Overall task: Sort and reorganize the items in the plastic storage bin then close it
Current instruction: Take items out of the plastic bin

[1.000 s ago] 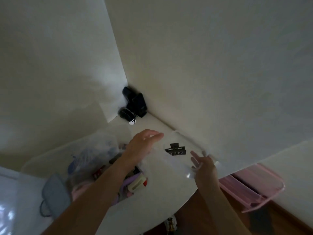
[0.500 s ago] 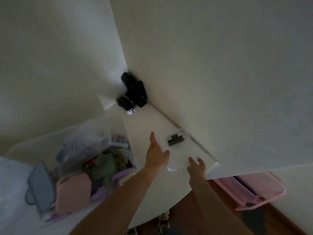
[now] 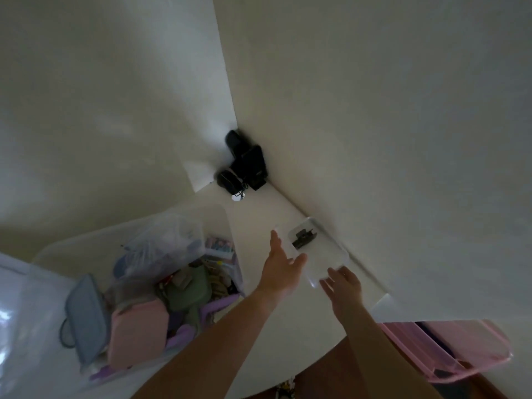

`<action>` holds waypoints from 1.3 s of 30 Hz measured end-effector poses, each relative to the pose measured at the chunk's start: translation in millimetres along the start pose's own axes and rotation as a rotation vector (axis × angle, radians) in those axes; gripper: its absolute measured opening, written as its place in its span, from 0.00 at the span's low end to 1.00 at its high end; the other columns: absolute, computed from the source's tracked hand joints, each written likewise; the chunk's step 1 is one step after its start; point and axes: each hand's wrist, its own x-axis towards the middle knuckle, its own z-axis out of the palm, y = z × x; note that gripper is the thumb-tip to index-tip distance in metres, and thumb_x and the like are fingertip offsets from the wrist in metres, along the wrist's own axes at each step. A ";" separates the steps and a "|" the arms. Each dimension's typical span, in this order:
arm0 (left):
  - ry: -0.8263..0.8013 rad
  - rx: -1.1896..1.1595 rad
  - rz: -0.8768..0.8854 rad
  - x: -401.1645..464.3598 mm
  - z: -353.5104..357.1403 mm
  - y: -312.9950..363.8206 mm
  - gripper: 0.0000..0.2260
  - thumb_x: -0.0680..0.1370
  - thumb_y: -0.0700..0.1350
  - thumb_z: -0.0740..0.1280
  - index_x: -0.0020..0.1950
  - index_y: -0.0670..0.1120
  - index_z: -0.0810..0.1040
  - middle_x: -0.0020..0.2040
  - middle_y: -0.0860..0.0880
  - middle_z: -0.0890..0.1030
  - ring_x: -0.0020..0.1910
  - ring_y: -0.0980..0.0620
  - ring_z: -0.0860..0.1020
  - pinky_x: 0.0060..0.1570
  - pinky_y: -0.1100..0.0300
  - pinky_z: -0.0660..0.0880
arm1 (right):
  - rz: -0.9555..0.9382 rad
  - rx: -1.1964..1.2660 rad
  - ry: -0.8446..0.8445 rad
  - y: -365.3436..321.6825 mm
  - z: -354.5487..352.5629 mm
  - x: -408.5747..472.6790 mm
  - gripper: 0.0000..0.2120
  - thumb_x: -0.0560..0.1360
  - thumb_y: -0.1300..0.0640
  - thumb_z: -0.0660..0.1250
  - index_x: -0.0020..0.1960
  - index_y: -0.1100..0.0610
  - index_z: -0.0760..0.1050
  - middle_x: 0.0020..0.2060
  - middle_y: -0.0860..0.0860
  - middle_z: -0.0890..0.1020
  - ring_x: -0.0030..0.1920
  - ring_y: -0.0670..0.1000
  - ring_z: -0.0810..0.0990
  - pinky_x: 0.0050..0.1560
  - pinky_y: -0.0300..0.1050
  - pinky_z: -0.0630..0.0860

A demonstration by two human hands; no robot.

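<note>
A person is reaching with both hands toward a small clear plastic case (image 3: 316,251) lying on the white counter (image 3: 290,326) against the wall, its long axis running from roughly 11 o'clock to 5 o'clock. A black hair claw clip (image 3: 302,239) is showing through the case's far end. The left hand (image 3: 283,269) is lying along the case's left long side, fingers straight and pointing to 12 o'clock, thumb spread toward the case; whether it is touching the plastic cannot be told. The right hand (image 3: 344,286) is meeting the near end of the case, fingers relaxed, the grip apart and clamped on nothing. The right hand is nearer the case's near corner, and the left is bracketing its flank, so a two-handed lift looks likely. The open plastic storage bin (image 3: 227,226), crowded with pouches and bags, is standing at 9 o'clock from the case, well apart from it. A pink lid (image 3: 449,352) is jutting out at lower right.
</note>
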 end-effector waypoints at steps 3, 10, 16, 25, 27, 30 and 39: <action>0.048 0.042 -0.001 17.2 -17.9 7.4 0.37 0.83 0.48 0.62 0.82 0.49 0.39 0.81 0.46 0.55 0.76 0.48 0.64 0.71 0.59 0.61 | 0.017 0.082 -0.059 0.5 32.5 11.0 0.17 0.78 0.72 0.62 0.67 0.64 0.68 0.53 0.61 0.75 0.45 0.55 0.79 0.60 0.55 0.76; 0.136 0.092 -0.015 81.7 -58.7 24.0 0.38 0.83 0.50 0.62 0.81 0.46 0.37 0.82 0.43 0.53 0.78 0.43 0.60 0.75 0.53 0.59 | 0.003 0.093 -0.214 -14.5 108.6 39.3 0.21 0.80 0.75 0.51 0.73 0.69 0.59 0.46 0.61 0.75 0.46 0.52 0.77 0.73 0.58 0.63; 0.143 0.081 -0.021 102.0 -66.7 38.3 0.40 0.82 0.55 0.63 0.81 0.45 0.37 0.81 0.43 0.54 0.78 0.43 0.60 0.74 0.54 0.60 | 0.044 -0.093 -0.120 -25.4 129.5 38.8 0.26 0.77 0.63 0.68 0.73 0.60 0.64 0.58 0.60 0.75 0.53 0.56 0.78 0.70 0.57 0.67; 0.375 -0.017 0.355 1.7 -126.2 18.2 0.20 0.80 0.45 0.68 0.71 0.48 0.71 0.60 0.51 0.81 0.53 0.55 0.82 0.55 0.55 0.80 | -0.747 -0.569 -0.134 -46.0 165.2 -129.8 0.07 0.76 0.54 0.69 0.54 0.49 0.78 0.45 0.43 0.83 0.44 0.43 0.82 0.48 0.44 0.80; 0.567 0.018 0.429 -21.9 -159.7 -3.9 0.10 0.79 0.40 0.67 0.59 0.50 0.78 0.44 0.55 0.83 0.40 0.58 0.81 0.41 0.61 0.80 | -0.785 -0.672 -0.253 -31.9 188.3 -159.7 0.07 0.76 0.54 0.69 0.54 0.50 0.79 0.44 0.42 0.83 0.42 0.39 0.82 0.45 0.34 0.78; 0.772 0.175 0.344 -35.9 -208.5 -47.6 0.09 0.78 0.41 0.67 0.55 0.51 0.78 0.46 0.56 0.80 0.43 0.59 0.79 0.45 0.57 0.78 | -0.654 -0.959 -0.403 6.4 228.7 -174.8 0.26 0.72 0.40 0.70 0.64 0.52 0.72 0.53 0.48 0.81 0.51 0.43 0.81 0.53 0.37 0.77; 0.574 0.450 0.144 -38.1 -264.1 -128.4 0.20 0.79 0.40 0.64 0.72 0.43 0.68 0.69 0.40 0.68 0.67 0.39 0.68 0.66 0.51 0.65 | -0.544 -1.356 -0.284 68.4 279.2 -153.3 0.47 0.63 0.29 0.70 0.74 0.48 0.57 0.66 0.61 0.64 0.67 0.64 0.63 0.67 0.59 0.65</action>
